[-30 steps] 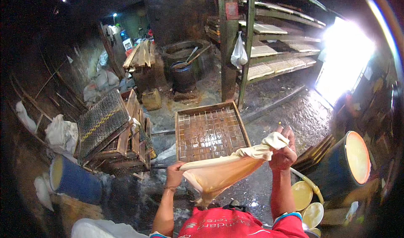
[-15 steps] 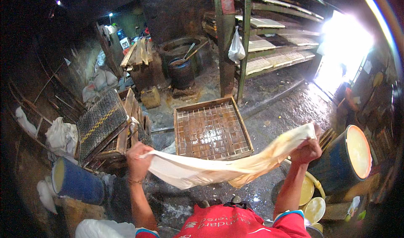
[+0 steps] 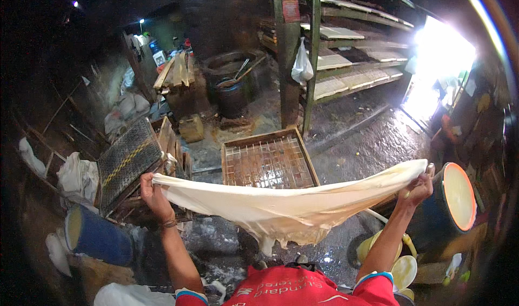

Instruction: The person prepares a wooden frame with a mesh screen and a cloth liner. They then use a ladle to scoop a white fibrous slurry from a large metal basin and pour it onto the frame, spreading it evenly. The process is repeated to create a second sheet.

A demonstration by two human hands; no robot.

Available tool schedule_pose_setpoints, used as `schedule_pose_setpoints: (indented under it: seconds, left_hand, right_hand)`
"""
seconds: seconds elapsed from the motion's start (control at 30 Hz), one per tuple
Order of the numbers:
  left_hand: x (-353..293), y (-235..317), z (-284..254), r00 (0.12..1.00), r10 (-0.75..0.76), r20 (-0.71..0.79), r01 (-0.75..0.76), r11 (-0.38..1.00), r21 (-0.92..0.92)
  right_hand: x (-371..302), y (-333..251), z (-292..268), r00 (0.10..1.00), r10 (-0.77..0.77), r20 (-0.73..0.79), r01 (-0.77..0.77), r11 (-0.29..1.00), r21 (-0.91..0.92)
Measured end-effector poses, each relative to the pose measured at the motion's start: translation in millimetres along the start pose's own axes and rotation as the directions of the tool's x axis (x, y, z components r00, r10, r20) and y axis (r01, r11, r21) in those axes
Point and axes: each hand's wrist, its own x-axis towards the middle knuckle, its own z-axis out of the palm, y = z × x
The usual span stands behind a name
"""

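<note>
At the left end of a pale cloth [image 3: 292,206], the left hand [image 3: 155,196] has its fingers closed on the corner, with no open gap to be seen. At the other end, the right hand [image 3: 419,188] is likewise folded tightly over the opposite corner. Between them the cloth spans crosswise before the person, its long axis running left to right, the right end a little higher in the view. Its upper edge is drawn out and dips gently in the middle; the lower edge hangs in uneven folds, its lowest tip pointing toward the red shirt [image 3: 294,290]. Cream-white for the most part, it turns tan along the lower right.

Just beyond the cloth lies a square wooden tray [image 3: 265,157] with a wet grid base, its near edge hidden behind the fabric; whether they touch cannot be told. Near the right hand stands a large barrel [image 3: 459,198] with an orange rim. A blue barrel [image 3: 102,238] lies tilted at lower left, below a dark woven panel [image 3: 130,162] with a yellow stripe. Farther off, loaded shelves [image 3: 354,84] rise at upper right.
</note>
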Motion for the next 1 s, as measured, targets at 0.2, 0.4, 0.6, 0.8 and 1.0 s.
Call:
schedule_pose_setpoints:
  seconds: [0.2, 0.4, 0.6, 0.8, 1.0]
  left_hand:
    - [17.4, 7.3, 42.5, 0.999, 0.007, -0.05, -0.018, 0.973, -0.23]
    - [16.7, 54.7, 102.8, 0.961, 0.236, 0.144, -0.205, 0.958, -0.203]
    - [-28.5, 84.7, 168.6, 0.827, 0.314, 0.467, 0.026, 0.807, -0.59]
    - [-92.1, 91.8, 175.7, 0.664, 0.489, 0.566, -0.229, 0.853, -0.468]
    - [-120.7, 60.2, 107.0, 0.622, 0.253, 0.741, -0.449, 0.891, 0.073]
  right_hand:
    - [-13.1, 26.0, -33.9, 0.575, 0.379, 0.725, -0.288, 0.923, -0.254]
    - [-105.7, 79.2, -7.2, -0.215, 0.959, 0.185, 0.407, 0.26, -0.876]
    - [-168.1, 138.8, 27.2, -0.113, 0.822, 0.558, 0.712, 0.459, -0.531]
    - [-227.2, 186.3, 51.0, -0.036, 0.675, 0.737, 0.265, 0.718, -0.644]
    - [-237.6, 209.0, 45.6, 0.185, 0.741, 0.645, -0.54, 0.625, -0.563]
